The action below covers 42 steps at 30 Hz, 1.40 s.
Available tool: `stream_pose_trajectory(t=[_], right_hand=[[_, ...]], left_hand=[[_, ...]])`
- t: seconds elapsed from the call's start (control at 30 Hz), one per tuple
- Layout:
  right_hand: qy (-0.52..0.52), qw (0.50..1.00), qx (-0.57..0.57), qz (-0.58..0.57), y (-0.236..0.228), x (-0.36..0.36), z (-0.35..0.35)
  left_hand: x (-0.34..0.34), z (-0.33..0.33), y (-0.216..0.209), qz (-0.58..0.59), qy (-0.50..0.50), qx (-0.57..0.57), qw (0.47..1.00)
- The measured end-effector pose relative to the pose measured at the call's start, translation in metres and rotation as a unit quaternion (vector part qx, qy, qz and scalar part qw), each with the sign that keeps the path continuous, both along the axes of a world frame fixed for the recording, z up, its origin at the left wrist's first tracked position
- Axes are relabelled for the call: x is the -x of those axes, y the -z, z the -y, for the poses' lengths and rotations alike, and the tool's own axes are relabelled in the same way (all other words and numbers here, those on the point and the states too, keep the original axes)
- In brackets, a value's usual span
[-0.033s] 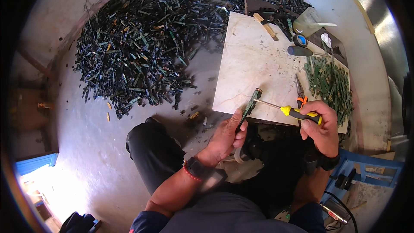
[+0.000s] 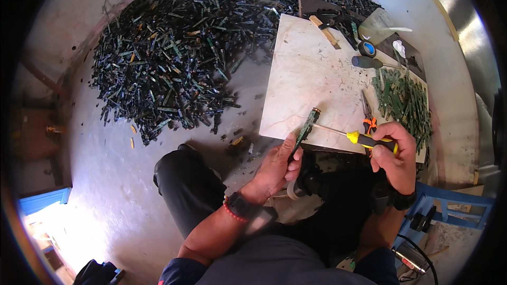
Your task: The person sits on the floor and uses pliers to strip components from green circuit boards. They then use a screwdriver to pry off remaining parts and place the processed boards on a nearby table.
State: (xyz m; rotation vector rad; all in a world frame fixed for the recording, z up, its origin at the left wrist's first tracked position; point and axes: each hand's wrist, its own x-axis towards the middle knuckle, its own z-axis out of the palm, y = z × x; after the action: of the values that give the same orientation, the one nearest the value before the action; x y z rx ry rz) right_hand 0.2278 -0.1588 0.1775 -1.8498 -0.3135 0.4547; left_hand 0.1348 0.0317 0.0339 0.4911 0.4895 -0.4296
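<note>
My left hand (image 2: 278,166) is closed around the lower end of a narrow green circuit board strip (image 2: 305,131) with dark parts along it. The strip slants up over the near edge of a pale board (image 2: 311,74). A yellow-and-black screwdriver (image 2: 364,140) is gripped by its handle in my right hand (image 2: 395,153). Its thin shaft points left, with the tip at or very near the strip; whether they touch I cannot tell. Pliers (image 2: 367,115) with orange-and-black handles lie on the board just beyond my right hand.
A big heap of dark strips (image 2: 174,58) covers the floor ahead and to the left. On the board's right lies a pile of green circuit boards (image 2: 404,100). Farther back are a dark-handled screwdriver (image 2: 367,62), a tape roll (image 2: 367,48) and a translucent container (image 2: 375,26). A blue plastic stool (image 2: 449,200) stands right.
My right hand and the screwdriver have shifted slightly right and toward me. The left hand and the strip are almost unmoved.
</note>
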Motion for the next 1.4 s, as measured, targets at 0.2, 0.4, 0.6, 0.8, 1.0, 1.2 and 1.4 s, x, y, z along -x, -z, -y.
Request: stream_pose_trajectory(t=[0.2, 0.4, 0.6, 0.8, 1.0, 1.2, 1.4], right_hand=[[0.06, 0.994, 0.038, 0.088, 0.012, 0.006, -0.004], [0.088, 0.989, 0.028, 0.114, 0.02, 0.008, -0.013], [0.082, 0.988, 0.033, 0.126, 0.028, 0.009, -0.015], [0.102, 0.99, 0.016, 0.096, 0.026, 0.01, -0.02], [0.09, 0.981, 0.082, 0.154, 0.027, 0.012, -0.019], [0.01, 0.97, 0.106, 0.217, 0.009, 0.02, -0.037], [-0.054, 0.944, 0.119, 0.301, 0.013, 0.016, -0.037]], left_hand=[[-0.001, 0.002, 0.0, -0.002, -0.01, 0.008, 1.0], [0.0, 0.002, -0.002, -0.002, -0.013, 0.013, 1.0], [0.0, 0.002, -0.002, 0.0, -0.011, 0.011, 1.0], [0.0, 0.003, 0.0, 0.004, -0.012, 0.01, 1.0], [0.0, 0.005, -0.001, 0.0, -0.007, -0.017, 1.0], [0.002, 0.006, 0.002, -0.002, -0.014, -0.032, 0.999], [0.002, 0.006, 0.002, 0.0, -0.014, -0.031, 0.999]])
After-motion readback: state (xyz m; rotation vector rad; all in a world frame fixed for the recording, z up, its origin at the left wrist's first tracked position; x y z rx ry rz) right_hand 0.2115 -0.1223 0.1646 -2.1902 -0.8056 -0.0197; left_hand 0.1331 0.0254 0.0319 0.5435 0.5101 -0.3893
